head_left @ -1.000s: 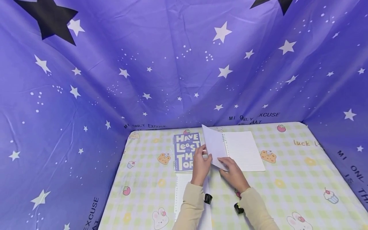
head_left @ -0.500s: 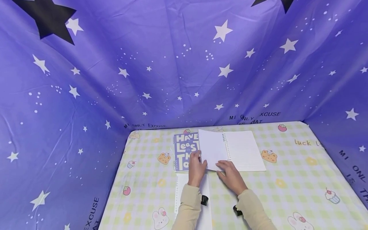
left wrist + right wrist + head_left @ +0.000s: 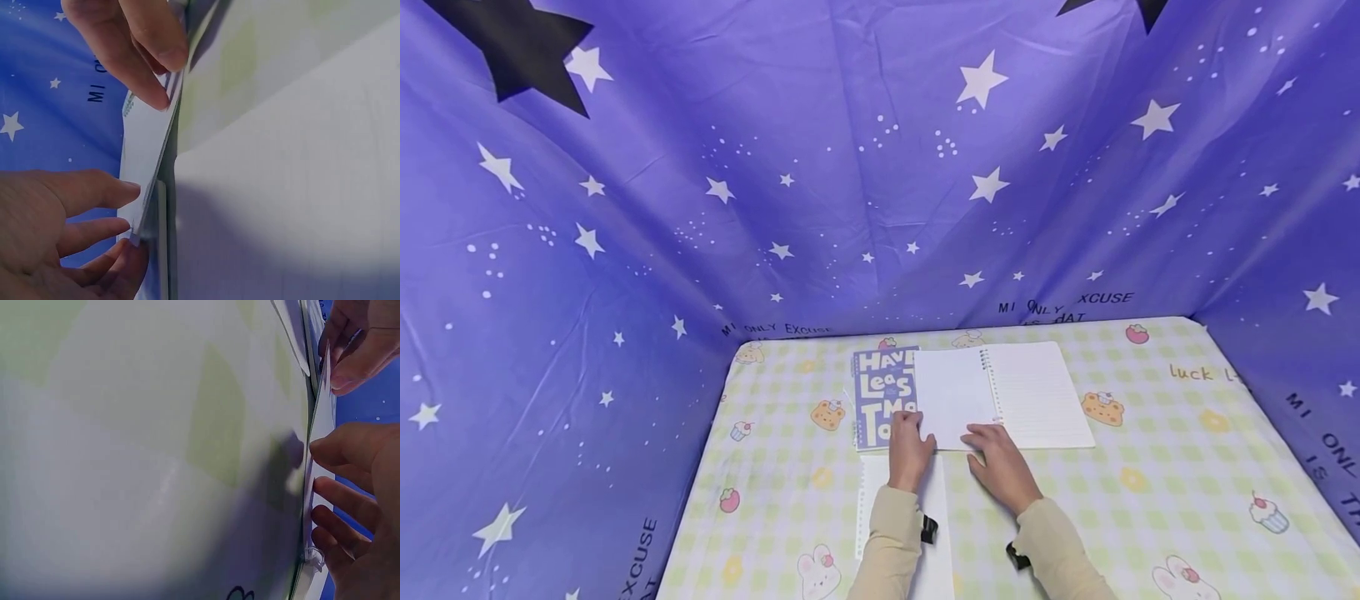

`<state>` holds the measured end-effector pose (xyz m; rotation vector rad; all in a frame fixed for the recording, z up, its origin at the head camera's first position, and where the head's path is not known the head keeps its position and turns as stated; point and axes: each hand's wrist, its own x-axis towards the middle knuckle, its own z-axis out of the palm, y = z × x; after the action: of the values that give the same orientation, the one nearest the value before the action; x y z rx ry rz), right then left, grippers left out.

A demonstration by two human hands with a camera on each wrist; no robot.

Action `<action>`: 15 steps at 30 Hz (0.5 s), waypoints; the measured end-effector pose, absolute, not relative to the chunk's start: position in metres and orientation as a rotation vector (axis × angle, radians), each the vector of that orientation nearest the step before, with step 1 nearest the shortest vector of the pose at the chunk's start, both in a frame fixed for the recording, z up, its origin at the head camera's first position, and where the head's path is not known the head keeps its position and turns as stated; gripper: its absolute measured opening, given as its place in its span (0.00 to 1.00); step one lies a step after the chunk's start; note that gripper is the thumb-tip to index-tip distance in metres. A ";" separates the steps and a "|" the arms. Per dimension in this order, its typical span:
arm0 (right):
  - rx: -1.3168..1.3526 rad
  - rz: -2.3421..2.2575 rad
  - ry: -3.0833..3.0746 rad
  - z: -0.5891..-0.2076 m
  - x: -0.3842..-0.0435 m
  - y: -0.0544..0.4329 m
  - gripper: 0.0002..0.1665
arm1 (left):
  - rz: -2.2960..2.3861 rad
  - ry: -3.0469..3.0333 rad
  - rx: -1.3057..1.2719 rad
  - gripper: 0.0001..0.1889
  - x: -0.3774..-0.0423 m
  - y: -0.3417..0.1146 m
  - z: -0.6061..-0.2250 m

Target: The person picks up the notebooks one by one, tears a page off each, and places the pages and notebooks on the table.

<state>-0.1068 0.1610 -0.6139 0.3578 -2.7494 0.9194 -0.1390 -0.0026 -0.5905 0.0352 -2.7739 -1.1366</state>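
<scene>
Notebook (image 3: 1022,392) on the worktop (image 3: 775,508): spread open toward the far side, lined page to the right, unmarked leaf (image 3: 953,392) to the left; the step in hand looks to be laying that leaf down neatly, best done without dragging the lined page out of square
Near paper (image 3: 877,477): white, with a holed or ringed left edge, just below the purple book (image 3: 884,383) and partly hidden by the left sleeve (image 3: 891,542); keeping that forearm light should spare it a crease
Purple book: left of the coil (image 3: 991,385), its right part overlapped by the leaf; the leaf may not settle quite level there, so ease it down rather than force it
Leaf: page or inside of a cover, I cannot tell; smoothing from the rings outward should suit it
Right hand (image 3: 1003,467): fingers apart and relaxed, tips touching the leaf's near edge; light, even pressure should steady it
Left hand (image 3: 912,452): thumb and fingers pinching the leaf's near left corner; better to let go only once the corner sits low, lest it spring up
Coil: between leaf and lined page; watch that no hole snags on a ring
</scene>
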 end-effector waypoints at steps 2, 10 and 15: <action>0.367 0.902 -2.752 -0.614 -0.107 0.161 0.17 | -1.119 -2.772 0.040 0.19 -0.140 -0.004 -0.593; 0.406 1.032 -2.794 -0.602 -0.117 0.175 0.19 | -1.053 -2.758 -0.008 0.20 -0.141 0.003 -0.597; 0.369 1.072 -2.804 -0.588 -0.135 0.196 0.19 | -1.049 -2.764 -0.121 0.19 -0.141 0.017 -0.593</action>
<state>-0.1348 0.1964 -0.5884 0.3687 -2.8037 1.0724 -0.1405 0.0174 -0.5935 -0.1208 -2.7638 -1.0491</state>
